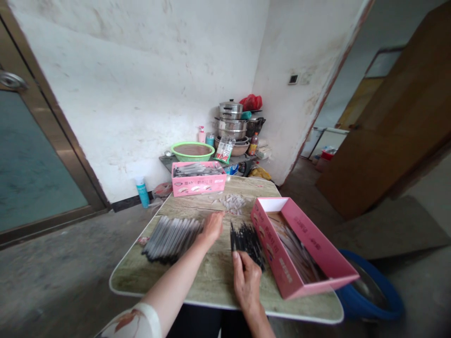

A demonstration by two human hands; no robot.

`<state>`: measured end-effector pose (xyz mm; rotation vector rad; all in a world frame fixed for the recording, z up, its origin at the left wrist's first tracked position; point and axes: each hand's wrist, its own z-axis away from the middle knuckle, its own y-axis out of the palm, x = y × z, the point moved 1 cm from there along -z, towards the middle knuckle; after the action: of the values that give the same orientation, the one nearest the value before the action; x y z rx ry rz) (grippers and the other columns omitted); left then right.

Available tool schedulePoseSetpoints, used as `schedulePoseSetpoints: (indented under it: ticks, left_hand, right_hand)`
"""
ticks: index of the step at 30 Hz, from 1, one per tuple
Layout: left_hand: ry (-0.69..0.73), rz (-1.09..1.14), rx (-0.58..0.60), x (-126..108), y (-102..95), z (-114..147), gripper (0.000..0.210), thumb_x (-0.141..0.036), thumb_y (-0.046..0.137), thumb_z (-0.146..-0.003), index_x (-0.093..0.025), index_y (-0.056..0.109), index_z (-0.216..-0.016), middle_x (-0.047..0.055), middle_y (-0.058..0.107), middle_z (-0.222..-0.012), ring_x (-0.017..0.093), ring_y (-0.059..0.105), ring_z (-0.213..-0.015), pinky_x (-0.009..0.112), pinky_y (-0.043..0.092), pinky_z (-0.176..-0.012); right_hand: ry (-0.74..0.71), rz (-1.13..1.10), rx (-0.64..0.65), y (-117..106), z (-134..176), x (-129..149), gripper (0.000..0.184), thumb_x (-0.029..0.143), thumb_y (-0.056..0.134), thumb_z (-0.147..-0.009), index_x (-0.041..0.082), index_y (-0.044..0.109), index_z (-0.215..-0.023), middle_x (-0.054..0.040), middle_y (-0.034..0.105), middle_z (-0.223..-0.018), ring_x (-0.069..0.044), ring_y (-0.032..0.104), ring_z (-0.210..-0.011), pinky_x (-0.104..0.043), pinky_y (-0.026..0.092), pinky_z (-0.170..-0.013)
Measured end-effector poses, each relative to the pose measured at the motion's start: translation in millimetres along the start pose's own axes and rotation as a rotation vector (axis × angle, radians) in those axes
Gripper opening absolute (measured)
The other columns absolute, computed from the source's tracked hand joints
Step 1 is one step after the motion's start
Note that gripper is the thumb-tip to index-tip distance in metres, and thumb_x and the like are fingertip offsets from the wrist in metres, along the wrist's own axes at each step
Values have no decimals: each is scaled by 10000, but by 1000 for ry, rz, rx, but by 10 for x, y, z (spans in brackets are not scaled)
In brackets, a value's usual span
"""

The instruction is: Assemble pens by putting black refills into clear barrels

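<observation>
My left hand point(212, 227) rests on the small table point(197, 281) at the right edge of a pile of grey pen barrels point(171, 237), fingers loosely spread. Lower down, my right hand point(246, 281) lies flat on the tabletop at the near end of a heap of thin black refills point(246, 240), fingers touching them. A little pile of small clear caps point(232, 203) lies further back. Neither hand visibly grips anything.
A pink box point(310, 253) with clear pieces inside overhangs the table's right edge. Another pink box point(198, 178) filled with pens stands at the far edge. Pots, a green basin point(192, 151) and bottles sit on a low shelf behind. A blue tub point(373, 291) stands at the right.
</observation>
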<state>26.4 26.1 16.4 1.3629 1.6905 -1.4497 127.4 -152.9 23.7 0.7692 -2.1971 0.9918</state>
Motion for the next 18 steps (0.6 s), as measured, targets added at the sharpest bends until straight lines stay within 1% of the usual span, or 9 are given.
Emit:
schedulePoseSetpoints:
  ticks: [3, 6, 7, 8, 9, 11, 13, 15, 18]
  left_hand:
    - [101, -85, 36, -56, 19, 234, 309, -34, 610, -689, -231, 724, -898, 86, 691, -865, 252, 626, -864, 344, 411, -842]
    - [178, -131, 47, -101, 73, 456, 312, -61, 594, -736, -246, 729, -948, 61, 695, -872, 200, 629, -756, 299, 443, -742]
    - [181, -115, 47, -118, 90, 518, 307, -71, 592, -749, -245, 728, -964, 53, 694, -867, 184, 627, -730, 283, 449, -714]
    - [180, -91, 45, -138, 104, 570, 305, -77, 592, -759, -241, 725, -979, 45, 691, -862, 170, 625, -715, 269, 453, -695]
    - [179, -67, 42, -158, 112, 612, 306, -79, 594, -764, -235, 722, -993, 38, 687, -860, 160, 623, -713, 258, 458, -688]
    - [184, -27, 34, -193, 113, 667, 311, -75, 601, -763, -222, 713, -1014, 28, 679, -861, 146, 619, -727, 241, 468, -692]
    - [203, 2, 30, -211, 100, 691, 326, -88, 614, -765, -212, 696, -1055, 29, 675, -919, 135, 613, -734, 235, 481, -702]
    - [218, 31, 24, -204, 84, 698, 319, -113, 619, -776, -209, 684, -1074, 42, 662, -1036, 121, 612, -726, 237, 495, -719]
    - [218, 50, 5, -158, 70, 700, 239, -122, 613, -782, -203, 700, -989, 53, 636, -1130, 109, 617, -717, 247, 508, -742]
  right_hand:
    - [39, 22, -76, -440, -122, 123, 349, 397, 455, -943, 160, 664, -795, 3, 556, -541, -125, 499, -472, -217, 366, -480]
    - [-13, 202, -140, -1006, -486, 101, 361, 447, 491, -907, 158, 697, -835, -25, 620, -567, -149, 557, -495, -231, 397, -508]
    - [-6, 306, -103, -1171, -652, 43, 368, 451, 487, -904, 162, 709, -850, -42, 655, -605, -161, 590, -522, -238, 411, -532]
    - [15, 425, -27, -1308, -826, -40, 360, 429, 479, -906, 163, 719, -869, -65, 692, -670, -176, 627, -571, -244, 423, -557]
    - [58, 568, 92, -1411, -997, -142, 337, 382, 466, -915, 167, 726, -914, -88, 722, -768, -193, 663, -663, -248, 433, -599]
    - [183, 885, 397, -1521, -1283, -382, 308, 277, 447, -915, 172, 736, -927, -120, 731, -894, -223, 679, -822, -259, 439, -654]
    - [224, 941, 517, -1536, -1468, -604, 223, 201, 531, -863, 167, 747, -903, -130, 725, -954, -242, 670, -918, -263, 450, -711]
    - [251, 959, 606, -1492, -1547, -791, 193, 136, 562, -845, 149, 737, -927, -134, 703, -1040, -245, 649, -991, -273, 461, -774]
    - [314, 989, 711, -1413, -1541, -994, 206, 191, 570, -905, 121, 662, -1075, -134, 639, -1148, -238, 621, -1029, -340, 494, -835]
